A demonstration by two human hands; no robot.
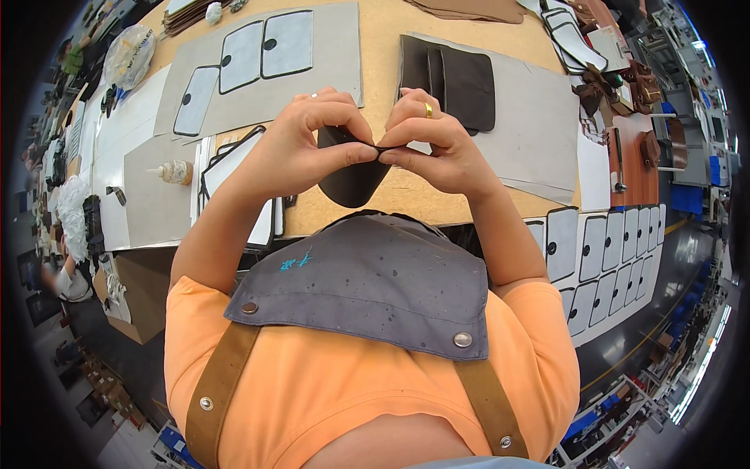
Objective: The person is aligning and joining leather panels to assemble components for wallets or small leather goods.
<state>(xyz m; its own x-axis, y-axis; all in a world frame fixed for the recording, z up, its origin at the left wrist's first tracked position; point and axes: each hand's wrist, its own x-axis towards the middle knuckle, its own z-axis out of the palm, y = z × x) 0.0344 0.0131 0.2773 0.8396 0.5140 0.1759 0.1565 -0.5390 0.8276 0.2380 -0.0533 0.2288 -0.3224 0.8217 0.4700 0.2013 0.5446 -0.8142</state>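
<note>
Both of my hands meet above the near edge of a cork-topped workbench (391,47). My left hand (308,141) and my right hand (433,141) pinch the upper edge of a small dark brown leather piece (351,180) with a rounded lower end. The piece hangs between the thumbs, a little above the bench. A gold ring sits on a finger of my right hand, and a pale ring on the left. Just beyond my right hand lies a stack of dark brown leather pieces (461,78) on a grey sheet (539,133).
A grey sheet with pale rounded panels (262,51) lies at the back left. A small glue bottle (176,170) stands at the left. Rows of pale panels (609,250) lie at the right, near brown leather parts and tools (633,86). My grey apron bib (375,281) fills the foreground.
</note>
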